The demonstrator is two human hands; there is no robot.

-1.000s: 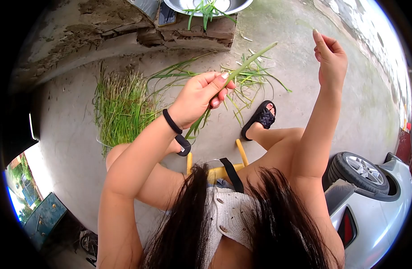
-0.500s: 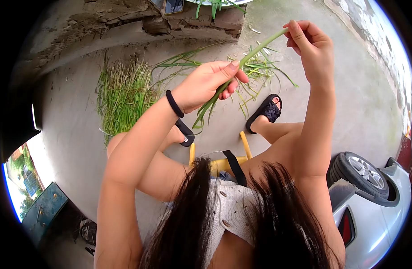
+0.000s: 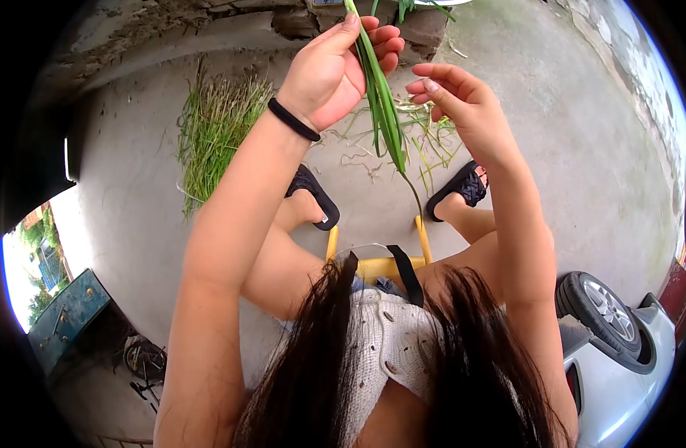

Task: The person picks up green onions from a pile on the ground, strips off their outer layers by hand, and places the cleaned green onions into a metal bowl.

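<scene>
Pinching a leafy stalk [image 3: 385, 112] near its pale far end in the left hand [image 3: 332, 78], above the floor [image 3: 597, 194], with the right hand [image 3: 468, 108] loosely open; likely light, soft-leaved, best gripped by the firmer stem.

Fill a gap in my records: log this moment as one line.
left hand: pinching green plant | right hand: loosely curled, apart from plant | floor: pile of green stalks, loose scraps

narrow gap, leaves [image 3: 384, 112] to right hand [image 3: 468, 108]
</scene>
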